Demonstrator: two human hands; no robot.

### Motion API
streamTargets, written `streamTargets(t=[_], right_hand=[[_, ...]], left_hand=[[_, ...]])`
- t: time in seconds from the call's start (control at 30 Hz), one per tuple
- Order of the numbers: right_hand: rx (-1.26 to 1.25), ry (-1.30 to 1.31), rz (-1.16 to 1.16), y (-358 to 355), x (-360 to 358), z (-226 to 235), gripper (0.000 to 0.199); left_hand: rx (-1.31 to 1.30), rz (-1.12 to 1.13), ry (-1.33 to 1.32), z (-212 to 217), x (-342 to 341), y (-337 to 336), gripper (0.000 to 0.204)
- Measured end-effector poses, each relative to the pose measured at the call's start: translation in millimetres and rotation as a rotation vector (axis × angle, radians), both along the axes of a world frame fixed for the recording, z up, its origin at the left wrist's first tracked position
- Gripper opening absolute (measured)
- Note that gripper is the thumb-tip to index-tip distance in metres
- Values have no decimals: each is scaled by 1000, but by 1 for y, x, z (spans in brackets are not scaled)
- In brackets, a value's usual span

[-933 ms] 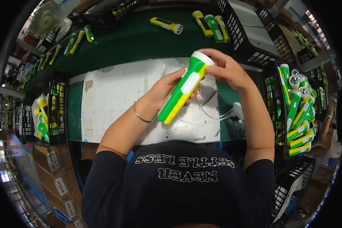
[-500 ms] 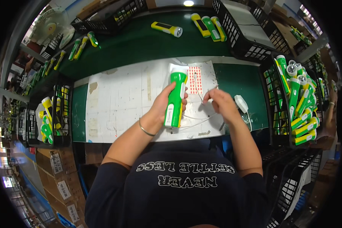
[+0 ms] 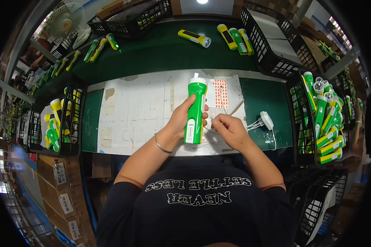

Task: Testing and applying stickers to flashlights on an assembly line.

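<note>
My left hand [image 3: 184, 117] is wrapped round a green flashlight [image 3: 196, 109] with a white head ring, its head pointing away from me. Yellow shows along the flashlight's right side. Just to its right, my right hand [image 3: 231, 131] has its fingers pinched together on a thin white cable [image 3: 210, 128]; the pinched part is hidden by the fingers. White leads run from behind that hand to a white plug adapter [image 3: 266, 120] on the right. Beyond the hand, another cable end lies across a red-and-white sticker sheet [image 3: 221, 94] on the white work board [image 3: 140, 107].
Crates of green and yellow flashlights stand at left [image 3: 36, 138] and right [image 3: 297, 123]. Across the green bench [image 3: 160, 49] lie one yellow flashlight [image 3: 195, 38] and a row of others [image 3: 233, 40]. A black crate [image 3: 251, 31] holds flat white sheets. A fan [image 3: 66, 24] stands far left.
My right hand has come left and nearer to the flashlight, drawing the cable with it. My left hand has turned the flashlight slightly. The whole view has shifted a little.
</note>
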State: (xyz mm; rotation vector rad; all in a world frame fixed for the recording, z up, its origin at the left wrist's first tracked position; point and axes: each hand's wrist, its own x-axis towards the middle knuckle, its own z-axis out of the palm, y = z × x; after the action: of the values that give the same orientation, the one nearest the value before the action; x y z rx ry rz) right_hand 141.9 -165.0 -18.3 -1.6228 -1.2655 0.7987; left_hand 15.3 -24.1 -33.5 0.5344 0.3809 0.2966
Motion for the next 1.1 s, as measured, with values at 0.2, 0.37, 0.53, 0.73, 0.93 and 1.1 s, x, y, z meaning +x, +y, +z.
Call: streamTargets(t=[0.2, 0.37, 0.53, 0.73, 0.93, 1.1], right_hand=[[-167, 739, 123, -9, -34, -23, 31], [-342, 1475, 285, -37, -46, -31, 23], [-346, 1336, 364, -49, -50, -32, 24], [-374, 1069, 99, -48, -60, -25, 24], [-403, 847, 111, -27, -48, -48, 31], [-278, 893, 198, -22, -45, -53, 25]], left_hand=[[68, 21, 53, -10, 4, -27, 45], [-254, -22, -167, -19, 12, -9, 50], [-347, -240, -213, -27, 25, -4, 51], [127, -230, 139, -5, 43, -5, 36], [69, -175, 203, 3, 48, 8, 30], [-168, -244, -47, -28, 48, 14, 45]])
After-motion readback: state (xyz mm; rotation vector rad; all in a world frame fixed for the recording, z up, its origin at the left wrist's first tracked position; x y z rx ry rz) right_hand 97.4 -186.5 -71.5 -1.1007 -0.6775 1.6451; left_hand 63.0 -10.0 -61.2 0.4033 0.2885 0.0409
